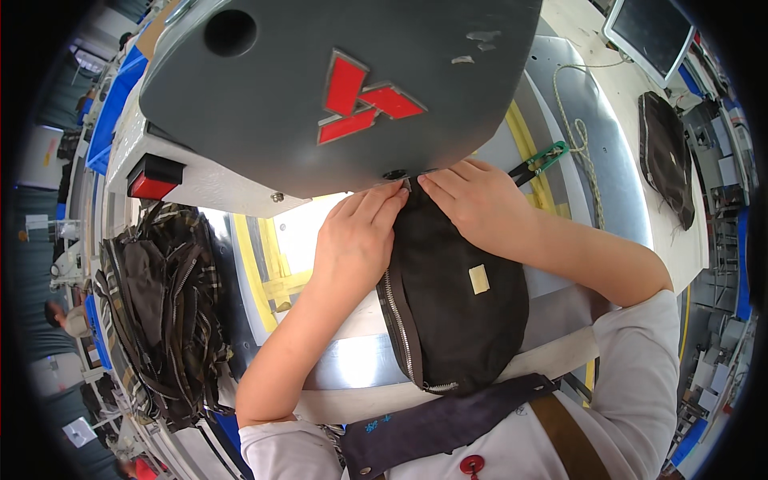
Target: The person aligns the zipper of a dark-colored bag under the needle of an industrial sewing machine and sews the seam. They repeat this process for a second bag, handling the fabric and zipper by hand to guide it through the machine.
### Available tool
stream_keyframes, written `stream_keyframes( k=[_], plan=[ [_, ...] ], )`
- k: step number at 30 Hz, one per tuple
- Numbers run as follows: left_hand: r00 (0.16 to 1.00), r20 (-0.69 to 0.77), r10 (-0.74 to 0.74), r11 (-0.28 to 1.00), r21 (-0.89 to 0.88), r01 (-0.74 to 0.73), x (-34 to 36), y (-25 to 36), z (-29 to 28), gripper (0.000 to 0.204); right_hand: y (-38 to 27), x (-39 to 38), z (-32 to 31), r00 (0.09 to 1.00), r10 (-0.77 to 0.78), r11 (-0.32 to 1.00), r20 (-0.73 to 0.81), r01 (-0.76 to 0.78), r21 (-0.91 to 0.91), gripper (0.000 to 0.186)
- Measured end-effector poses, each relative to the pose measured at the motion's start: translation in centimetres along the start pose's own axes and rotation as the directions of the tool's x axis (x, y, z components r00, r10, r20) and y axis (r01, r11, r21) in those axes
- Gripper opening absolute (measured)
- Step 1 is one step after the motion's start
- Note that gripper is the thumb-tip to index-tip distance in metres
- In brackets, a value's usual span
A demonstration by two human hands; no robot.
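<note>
A black fabric bag piece [456,320] with a metal zipper [402,328] along its left and lower edge lies lengthwise in front of me, a small cream tag [478,279] on its surface. My left hand [356,236] pinches its far left edge, fingers bent and drawn together. My right hand [484,204] presses the far right edge with its fingers close together. Both sets of fingertips meet just under the front of a dark grey sewing machine head [280,104] with a red emblem. The machine hides the needle area and the piece's far end.
Green-handled thread snips [544,162] lie right of my right hand, near a pale cord [590,160]. A heap of dark zippered bag pieces [160,312] sits at the left. Another black piece [666,156] and a screen [650,36] are at the right. Yellow tape [254,280] marks the work plate.
</note>
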State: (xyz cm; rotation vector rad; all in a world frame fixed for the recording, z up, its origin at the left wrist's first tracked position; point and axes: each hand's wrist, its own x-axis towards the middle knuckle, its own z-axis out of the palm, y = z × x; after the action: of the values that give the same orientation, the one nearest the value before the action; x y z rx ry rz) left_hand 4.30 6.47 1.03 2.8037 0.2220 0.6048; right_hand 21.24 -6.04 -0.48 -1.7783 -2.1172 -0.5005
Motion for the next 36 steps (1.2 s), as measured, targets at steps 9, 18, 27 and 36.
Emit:
stream_keyframes(
  k=[9,18,27,36],
  plan=[
    [1.000,0.002,-0.001,1.000,0.001,0.001,0.2,-0.5,0.3,0.037,0.3,0.1,0.3,1.000,0.011,1.000,0.009,-0.011,-0.023,0.026],
    [1.000,-0.013,0.003,1.000,0.001,-0.003,-0.1,-0.5,0.5,0.036,0.1,0.2,0.0,1.000,0.012,1.000,0.009,-0.012,0.020,0.028],
    [0.998,0.040,-0.049,0.997,0.067,0.047,0.7,-1.4,0.3,0.032,1.1,1.1,0.1,0.993,0.031,0.999,0.116,-0.028,-0.032,0.029],
    [1.000,-0.009,-0.018,0.999,0.045,0.018,0.5,-1.4,0.6,0.032,0.9,0.9,0.2,0.999,0.012,1.000,0.045,-0.011,-0.027,0.029]
  ],
)
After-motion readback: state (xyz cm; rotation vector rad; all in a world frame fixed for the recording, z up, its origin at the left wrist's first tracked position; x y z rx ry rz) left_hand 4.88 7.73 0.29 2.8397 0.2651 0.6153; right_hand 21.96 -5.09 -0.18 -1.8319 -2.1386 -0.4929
